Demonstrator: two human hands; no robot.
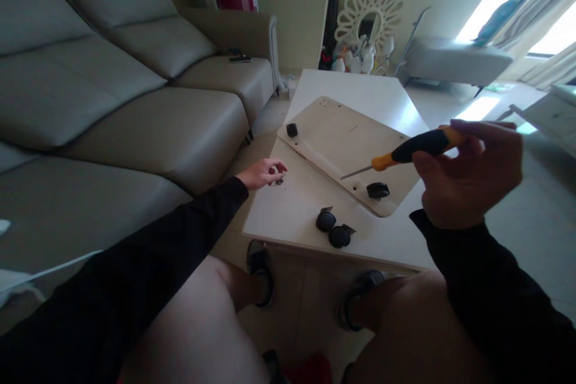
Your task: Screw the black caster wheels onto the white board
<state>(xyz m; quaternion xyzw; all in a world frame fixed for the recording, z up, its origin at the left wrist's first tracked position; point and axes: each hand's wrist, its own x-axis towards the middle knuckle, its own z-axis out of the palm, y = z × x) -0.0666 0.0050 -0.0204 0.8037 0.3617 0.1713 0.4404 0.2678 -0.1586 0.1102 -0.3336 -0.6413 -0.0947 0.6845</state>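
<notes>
- Board (337,138), cream, one, with rounded corners: laid flat at the centre of the frame on a white table (270,210); the holed face is turned up, presumably so that the corners can be reached from above.
- Casters on the board, black, two: one (292,130) set at its left corner, one (378,191) at its corner nearest the bottom of the frame; whether either is fastened cannot be told.
- Casters on the table, black, with metal plates, two: (325,219) and (339,236), grouped side by side at lower centre, apart from the board; likely placed there to be within easy reach.
- Screwdriver (409,149), yellow and black, one: held at right of centre, with its shaft pointed left and down over the board, the handle being gripped far back, perhaps so that the tip is left in clear sight.
- Right hand (472,174): fingers closed around the rear of the handle.
- Left hand (265,174): lowered at centre-left, just beside the board; fingers curled, with thumb and fingertips close together.
- Small dark pieces (279,180), possibly screws: seen at the left fingertips; whether they are pinched or merely touched cannot be told.
- Sofa (157,126), grey: ranged along the left of the frame.
</notes>
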